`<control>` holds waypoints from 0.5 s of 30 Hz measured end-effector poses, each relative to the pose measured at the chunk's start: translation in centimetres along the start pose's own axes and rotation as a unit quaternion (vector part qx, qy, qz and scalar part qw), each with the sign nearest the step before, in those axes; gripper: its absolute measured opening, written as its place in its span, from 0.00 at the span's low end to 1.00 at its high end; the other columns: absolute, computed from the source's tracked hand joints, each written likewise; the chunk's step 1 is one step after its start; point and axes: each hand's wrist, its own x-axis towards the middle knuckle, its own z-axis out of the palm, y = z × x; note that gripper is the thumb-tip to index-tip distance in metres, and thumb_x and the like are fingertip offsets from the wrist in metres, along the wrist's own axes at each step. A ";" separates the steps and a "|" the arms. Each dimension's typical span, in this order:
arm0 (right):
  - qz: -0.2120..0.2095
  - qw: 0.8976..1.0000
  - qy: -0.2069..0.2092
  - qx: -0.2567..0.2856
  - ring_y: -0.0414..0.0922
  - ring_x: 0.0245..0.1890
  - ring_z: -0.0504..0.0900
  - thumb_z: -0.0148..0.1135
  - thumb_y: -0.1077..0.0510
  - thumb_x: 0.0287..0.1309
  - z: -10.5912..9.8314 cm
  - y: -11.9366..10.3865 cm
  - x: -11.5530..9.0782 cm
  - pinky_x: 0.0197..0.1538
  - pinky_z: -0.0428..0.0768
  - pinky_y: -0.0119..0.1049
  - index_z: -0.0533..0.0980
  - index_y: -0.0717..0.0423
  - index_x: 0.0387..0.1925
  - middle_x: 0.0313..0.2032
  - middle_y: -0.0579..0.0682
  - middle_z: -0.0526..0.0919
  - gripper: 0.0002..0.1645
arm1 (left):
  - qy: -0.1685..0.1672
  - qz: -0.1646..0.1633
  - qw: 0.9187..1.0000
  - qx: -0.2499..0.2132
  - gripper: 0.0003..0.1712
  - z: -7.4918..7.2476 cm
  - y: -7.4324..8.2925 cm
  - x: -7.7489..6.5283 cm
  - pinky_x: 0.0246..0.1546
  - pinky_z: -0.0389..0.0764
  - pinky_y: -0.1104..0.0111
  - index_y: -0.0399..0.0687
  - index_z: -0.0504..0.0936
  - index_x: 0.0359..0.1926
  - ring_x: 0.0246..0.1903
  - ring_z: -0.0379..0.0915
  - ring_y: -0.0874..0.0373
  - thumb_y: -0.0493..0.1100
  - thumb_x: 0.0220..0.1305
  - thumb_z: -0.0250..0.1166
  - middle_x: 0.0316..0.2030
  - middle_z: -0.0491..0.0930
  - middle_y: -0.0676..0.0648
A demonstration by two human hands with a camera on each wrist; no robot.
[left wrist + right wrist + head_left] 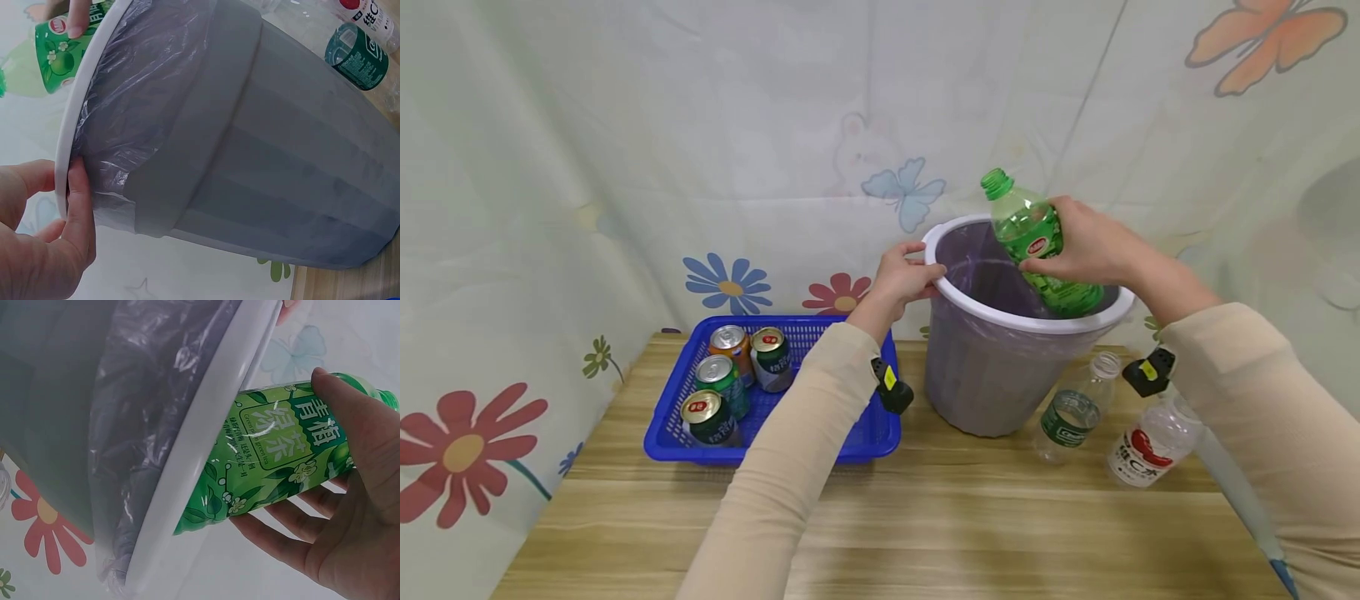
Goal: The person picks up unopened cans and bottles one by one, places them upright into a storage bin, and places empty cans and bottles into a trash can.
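Observation:
In the head view my right hand (1090, 243) grips a green plastic tea bottle (1036, 237), tilted, with its base inside the mouth of a grey trash bin (977, 375). The bottle's neck has no cap and points up and left. My left hand (898, 279) pinches the white rim (958, 298) of the bin at its left side, thumb and fingers on either side of it, as the left wrist view shows. A thin translucent bag (156, 81) lines the bin and folds over its outside. The right wrist view shows fingers and thumb wrapped around the bottle's label (281, 437).
A blue plastic basket (662, 433) with several drink cans (718, 375) stands on the wooden table (925, 525), left of the bin. Right of the bin are a clear bottle with a green label (1070, 412) and another with a red-and-white label (1142, 454). A patterned curtain (737, 125) hangs behind.

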 end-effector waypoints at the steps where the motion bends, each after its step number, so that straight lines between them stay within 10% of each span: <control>1: -0.002 1.000 -0.002 0.000 0.55 0.39 0.75 0.65 0.45 0.50 0.1 0.0 0.0 0.39 0.76 0.48 0.58 0.68 0.56 0.43 0.63 0.71 0.43 | -0.001 0.001 1.000 0.000 0.31 0.0 0.0 0.0 0.33 0.83 0.68 0.45 0.65 0.61 0.30 0.79 0.56 0.34 0.57 0.64 0.47 0.74 0.41; 15: 0.000 1.000 -0.026 -0.010 0.62 0.50 0.71 0.60 0.43 0.54 0.0 0.1 -0.7 0.48 0.71 0.58 0.51 0.61 0.66 0.55 0.68 0.67 0.47 | -0.001 0.001 1.000 0.002 0.30 0.1 0.0 0.1 0.34 0.83 0.68 0.45 0.65 0.61 0.33 0.80 0.54 0.35 0.57 0.63 0.46 0.74 0.41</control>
